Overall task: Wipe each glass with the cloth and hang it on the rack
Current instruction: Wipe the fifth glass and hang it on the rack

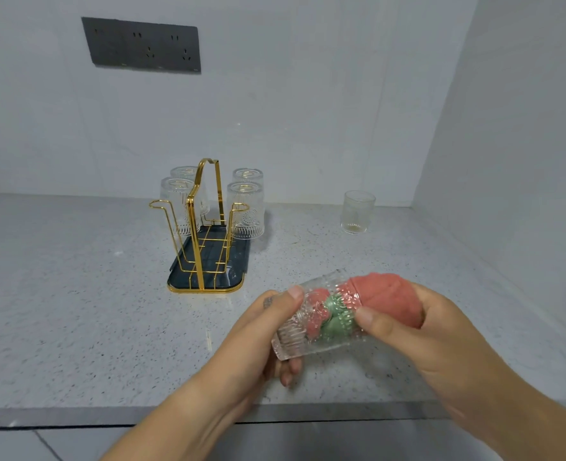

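While the left hand (255,334) grips the glass (293,339), right hand (434,337) clutches cloth (391,301) (stuffed inside).

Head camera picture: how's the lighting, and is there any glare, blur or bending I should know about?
Head view: soft, even light, only faint shadows on the counter; a pale glare patch on the dark tray under the rack; the held glass looks slightly smeared around the cloth; the wall socket panel leans from wide-angle bending.
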A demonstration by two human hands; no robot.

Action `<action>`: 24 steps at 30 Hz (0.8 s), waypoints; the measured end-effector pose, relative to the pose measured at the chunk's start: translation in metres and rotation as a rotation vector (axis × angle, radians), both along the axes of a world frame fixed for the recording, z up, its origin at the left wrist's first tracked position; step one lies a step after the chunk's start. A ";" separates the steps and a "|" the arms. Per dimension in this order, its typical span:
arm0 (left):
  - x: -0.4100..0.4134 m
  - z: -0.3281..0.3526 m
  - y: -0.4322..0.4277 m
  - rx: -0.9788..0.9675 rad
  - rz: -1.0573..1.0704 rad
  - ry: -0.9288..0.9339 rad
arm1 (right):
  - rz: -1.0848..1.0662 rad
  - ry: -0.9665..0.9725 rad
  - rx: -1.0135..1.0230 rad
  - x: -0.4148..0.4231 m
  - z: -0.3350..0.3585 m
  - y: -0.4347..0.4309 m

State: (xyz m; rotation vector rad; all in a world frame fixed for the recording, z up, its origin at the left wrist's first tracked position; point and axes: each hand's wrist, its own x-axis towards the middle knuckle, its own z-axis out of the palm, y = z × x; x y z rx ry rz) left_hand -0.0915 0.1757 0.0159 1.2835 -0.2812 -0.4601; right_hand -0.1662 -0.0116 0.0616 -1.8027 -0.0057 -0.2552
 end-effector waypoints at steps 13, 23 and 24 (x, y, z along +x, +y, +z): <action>0.007 -0.007 -0.002 0.004 0.109 -0.051 | 0.106 -0.130 -0.147 -0.003 -0.008 -0.007; 0.000 -0.003 -0.004 -0.024 -0.022 0.081 | 0.131 -0.096 -0.029 0.007 0.010 -0.014; -0.002 -0.002 -0.005 -0.035 -0.038 0.088 | 0.135 -0.086 0.021 0.009 0.007 -0.014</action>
